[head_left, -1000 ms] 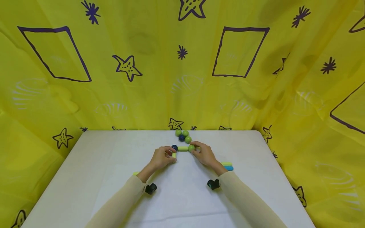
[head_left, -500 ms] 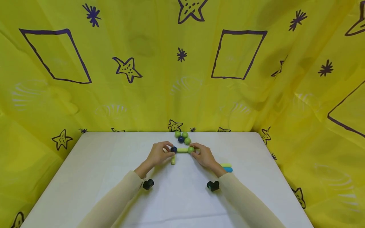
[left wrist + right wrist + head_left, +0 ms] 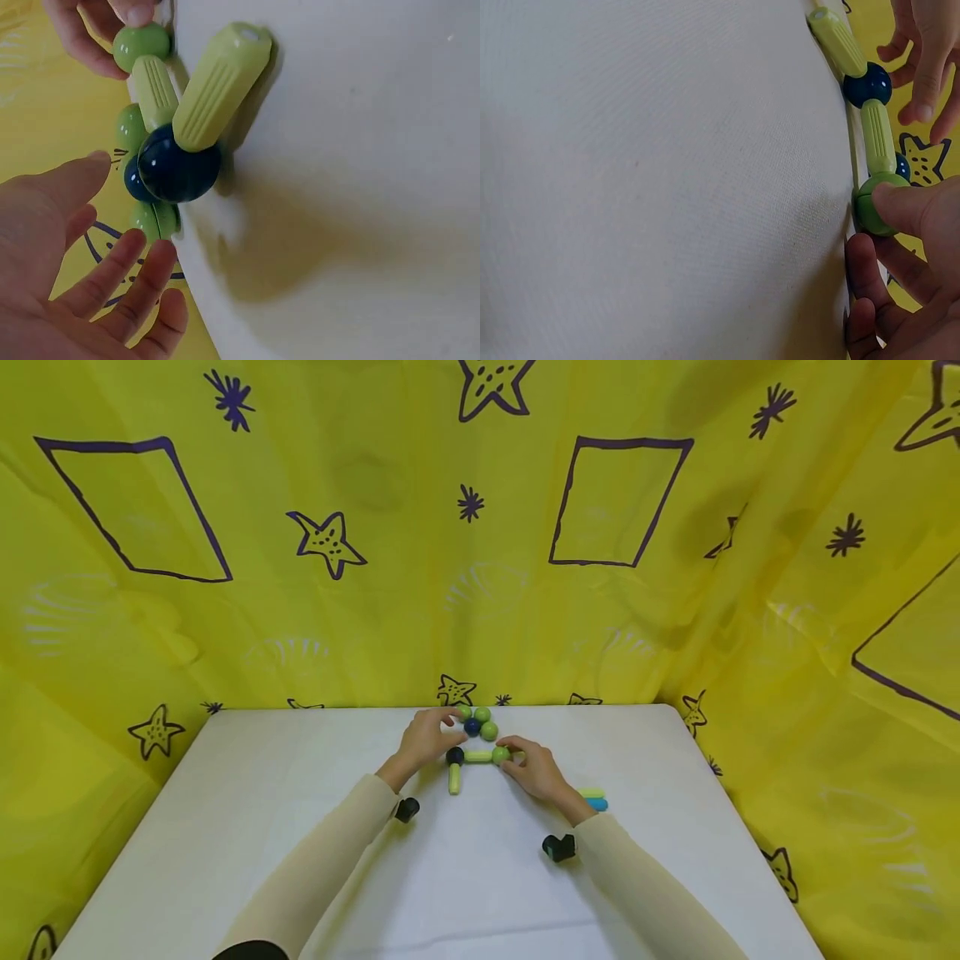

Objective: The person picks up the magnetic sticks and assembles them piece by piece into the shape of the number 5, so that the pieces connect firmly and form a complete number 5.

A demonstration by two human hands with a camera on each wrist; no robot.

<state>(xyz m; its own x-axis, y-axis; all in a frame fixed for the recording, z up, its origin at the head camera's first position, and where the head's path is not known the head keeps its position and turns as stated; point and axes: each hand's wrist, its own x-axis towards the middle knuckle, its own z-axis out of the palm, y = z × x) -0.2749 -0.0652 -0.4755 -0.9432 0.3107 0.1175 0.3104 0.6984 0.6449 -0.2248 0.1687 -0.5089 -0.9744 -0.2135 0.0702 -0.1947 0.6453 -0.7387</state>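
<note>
My right hand [image 3: 534,770] pinches a green ball [image 3: 885,204] between thumb and fingers. From that ball a yellow-green rod [image 3: 477,757] runs left to a dark blue ball [image 3: 180,163]. A second yellow-green rod [image 3: 223,86] joins the dark blue ball and points toward the near side of the table. Just behind this joined piece, my left hand [image 3: 424,742] hovers with fingers spread and nothing in its grasp. Its fingertips are close to a cluster of loose balls: several green balls [image 3: 489,732] and another dark blue one [image 3: 472,727].
A yellow-green rod [image 3: 592,793] and a blue rod [image 3: 597,805] lie beside the right forearm, partly covered by it. The white table [image 3: 480,877] ends at a patterned yellow curtain [image 3: 405,610] behind the balls. Black wrist devices [image 3: 558,847] hang at both cuffs.
My left hand went from the near rod to the dark blue ball, then let go and moved back toward the loose balls. The right hand has kept hold of the green ball.
</note>
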